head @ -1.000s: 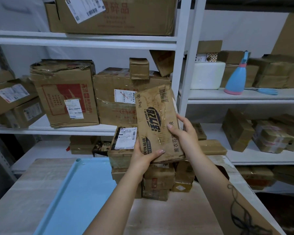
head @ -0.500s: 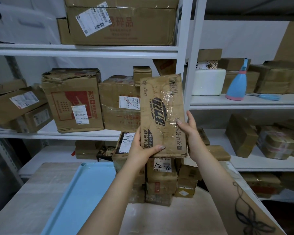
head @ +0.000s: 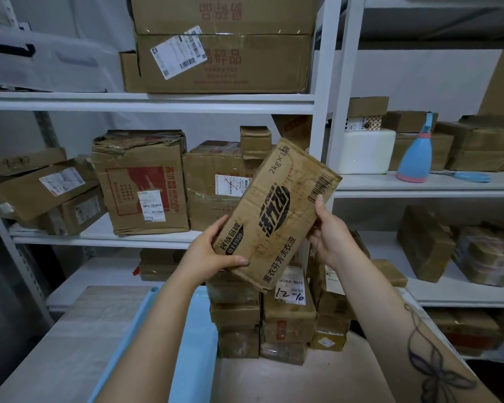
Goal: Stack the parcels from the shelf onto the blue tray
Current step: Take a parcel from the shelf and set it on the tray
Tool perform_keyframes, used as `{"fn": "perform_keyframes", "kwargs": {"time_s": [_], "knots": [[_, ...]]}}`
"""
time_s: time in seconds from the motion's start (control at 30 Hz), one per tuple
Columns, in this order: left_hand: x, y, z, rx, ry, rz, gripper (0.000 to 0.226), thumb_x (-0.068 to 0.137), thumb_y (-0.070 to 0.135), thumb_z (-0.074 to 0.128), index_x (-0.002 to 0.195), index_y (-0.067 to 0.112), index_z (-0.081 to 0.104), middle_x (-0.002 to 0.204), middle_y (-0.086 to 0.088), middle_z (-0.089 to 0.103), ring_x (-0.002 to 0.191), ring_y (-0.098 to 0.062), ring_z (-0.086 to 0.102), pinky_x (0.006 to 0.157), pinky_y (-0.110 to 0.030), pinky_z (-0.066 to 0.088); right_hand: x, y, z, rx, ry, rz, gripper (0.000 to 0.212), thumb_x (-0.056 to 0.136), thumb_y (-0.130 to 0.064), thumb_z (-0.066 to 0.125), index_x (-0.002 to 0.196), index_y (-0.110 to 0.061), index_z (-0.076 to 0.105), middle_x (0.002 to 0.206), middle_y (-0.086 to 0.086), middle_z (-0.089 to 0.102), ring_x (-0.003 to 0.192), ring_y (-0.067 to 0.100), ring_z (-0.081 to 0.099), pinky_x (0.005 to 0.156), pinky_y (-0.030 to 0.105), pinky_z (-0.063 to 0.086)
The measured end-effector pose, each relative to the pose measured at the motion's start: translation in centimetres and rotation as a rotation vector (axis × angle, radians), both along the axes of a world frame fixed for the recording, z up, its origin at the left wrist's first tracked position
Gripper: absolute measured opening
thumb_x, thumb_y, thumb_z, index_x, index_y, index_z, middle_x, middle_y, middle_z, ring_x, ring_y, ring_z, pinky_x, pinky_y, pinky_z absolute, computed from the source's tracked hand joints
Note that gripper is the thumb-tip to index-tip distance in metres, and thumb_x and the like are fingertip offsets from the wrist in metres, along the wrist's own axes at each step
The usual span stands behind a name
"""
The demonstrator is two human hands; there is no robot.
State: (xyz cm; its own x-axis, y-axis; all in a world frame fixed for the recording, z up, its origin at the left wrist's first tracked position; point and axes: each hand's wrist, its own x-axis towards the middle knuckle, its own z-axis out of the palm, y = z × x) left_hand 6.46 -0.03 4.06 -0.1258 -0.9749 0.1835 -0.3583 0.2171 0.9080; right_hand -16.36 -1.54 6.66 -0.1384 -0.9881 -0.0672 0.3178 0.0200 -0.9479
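Observation:
I hold a flat brown cardboard parcel with black printed lettering and a barcode, tilted with its top to the right, in the air in front of the shelf. My left hand grips its lower left corner, thumb across the front. My right hand grips its right edge. Below it stands a stack of several small brown parcels, one marked "12-10", at the far end of the blue tray. The tray lies on a pale wooden table.
White metal shelves behind the table carry large cardboard boxes. On the right bay sit a white box, a blue and pink spray bottle, and more taped parcels. A shelf upright stands just behind the held parcel.
The parcel has risen from the stack and tipped from upright to leaning right. Both hands keep their grip. The view has tilted upward toward the shelves.

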Motion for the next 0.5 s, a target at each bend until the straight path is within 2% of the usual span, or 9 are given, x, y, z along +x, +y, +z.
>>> {"fn": "perform_keyframes", "kwargs": {"time_s": [0.07, 0.1, 0.17, 0.23, 0.33, 0.4, 0.5], "knots": [[0.6, 0.0, 0.5, 0.002, -0.009, 0.023, 0.096, 0.06, 0.014, 0.087, 0.141, 0.028, 0.038, 0.113, 0.013, 0.056, 0.104, -0.008, 0.056, 0.084, -0.024, 0.05, 0.1, 0.1, 0.4, -0.03, 0.04, -0.075, 0.057, 0.098, -0.037, 0.043, 0.149, -0.031, 0.018, 0.144, 0.006, 0.044, 0.126, 0.033, 0.05, 0.1, 0.054, 0.044], [0.9, 0.0, 0.7, 0.001, -0.006, 0.027, 0.093, 0.061, 0.014, 0.086, 0.14, 0.028, 0.04, 0.113, 0.012, 0.057, 0.104, -0.008, 0.057, 0.083, -0.023, 0.05, 0.1, 0.2, 0.7, -0.042, 0.052, -0.097, 0.063, 0.099, -0.032, 0.044, 0.149, -0.041, 0.006, 0.146, 0.004, 0.04, 0.124, 0.036, 0.051, 0.094, 0.055, 0.048], [1.4, -0.1, 1.0, -0.002, 0.02, 0.025, 0.088, 0.062, 0.013, 0.086, 0.138, 0.027, 0.044, 0.115, 0.01, 0.059, 0.101, -0.005, 0.058, 0.082, -0.022, 0.05, 0.0, 0.5, 1.2, -0.049, 0.097, -0.106, 0.069, 0.1, -0.025, 0.043, 0.145, -0.051, -0.003, 0.151, 0.004, 0.033, 0.124, 0.041, 0.05, 0.089, 0.057, 0.051], [1.7, -0.2, 1.0, 0.005, 0.042, 0.02, 0.084, 0.063, 0.013, 0.085, 0.136, 0.027, 0.047, 0.114, 0.01, 0.06, 0.097, 0.002, 0.056, 0.075, -0.016, 0.048, -0.2, 0.5, 1.6, -0.048, 0.133, -0.126, 0.069, 0.099, -0.027, 0.047, 0.146, -0.05, 0.003, 0.151, 0.005, 0.034, 0.123, 0.042, 0.05, 0.089, 0.057, 0.05], [1.4, -0.2, 0.7, 0.024, 0.034, -0.007, 0.081, 0.064, 0.014, 0.084, 0.135, 0.026, 0.047, 0.114, 0.01, 0.059, 0.097, 0.004, 0.054, 0.072, -0.015, 0.048, -0.6, 0.6, 2.1, -0.056, 0.092, -0.195, 0.062, 0.094, -0.035, 0.055, 0.143, -0.044, 0.017, 0.14, 0.004, 0.047, 0.119, 0.035, 0.054, 0.087, 0.057, 0.052], [1.0, -0.3, 0.2, 0.04, 0.046, -0.016, 0.081, 0.064, 0.014, 0.084, 0.135, 0.026, 0.048, 0.118, 0.007, 0.06, 0.103, -0.002, 0.055, 0.077, -0.021, 0.051, -0.9, 0.7, 2.4, -0.058, 0.084, -0.25, 0.055, 0.092, -0.038, 0.055, 0.137, -0.04, 0.024, 0.133, 0.003, 0.05, 0.118, 0.03, 0.054, 0.083, 0.056, 0.054], [0.3, -0.3, -0.3, 0.047, 0.085, -0.015, 0.08, 0.063, 0.013, 0.085, 0.134, 0.025, 0.05, 0.117, 0.006, 0.062, 0.107, -0.01, 0.058, 0.087, -0.034, 0.055, -1.2, 1.0, 3.0, -0.074, 0.104, -0.319, 0.042, 0.093, -0.039, 0.054, 0.127, -0.038, 0.029, 0.127, 0.005, 0.054, 0.112, 0.027, 0.057, 0.071, 0.045, 0.057]]}}
